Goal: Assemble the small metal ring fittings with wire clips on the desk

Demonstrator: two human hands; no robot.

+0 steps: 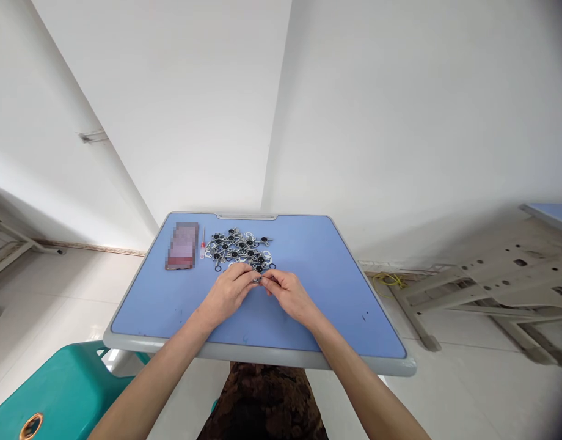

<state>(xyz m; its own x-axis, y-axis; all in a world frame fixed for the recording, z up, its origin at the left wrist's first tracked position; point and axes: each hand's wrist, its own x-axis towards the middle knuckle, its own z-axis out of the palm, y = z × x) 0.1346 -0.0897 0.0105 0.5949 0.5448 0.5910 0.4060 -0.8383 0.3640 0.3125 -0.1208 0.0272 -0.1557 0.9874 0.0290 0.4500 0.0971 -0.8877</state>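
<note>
Both hands meet over the blue desktop [171,315], at the near edge of a pile of small metal parts [235,247] with round black centres. My left hand [233,287] is closed, its fingertips pinching a small metal part [256,280] that is mostly hidden. From the other side my right hand [288,293] is also closed, thumb and fingers pressed together at the same part. Whether the right fingers hold a separate piece is too small to tell. Black rings [272,266] and white flat pieces lie among the pile.
Left of the pile lies a slim screwdriver-like tool [203,244] with a red and clear handle. Beside it is a blurred phone-shaped object [182,245]. A green stool [65,385] stands at lower left, another desk [492,293] at right, and a white wall [354,122] behind.
</note>
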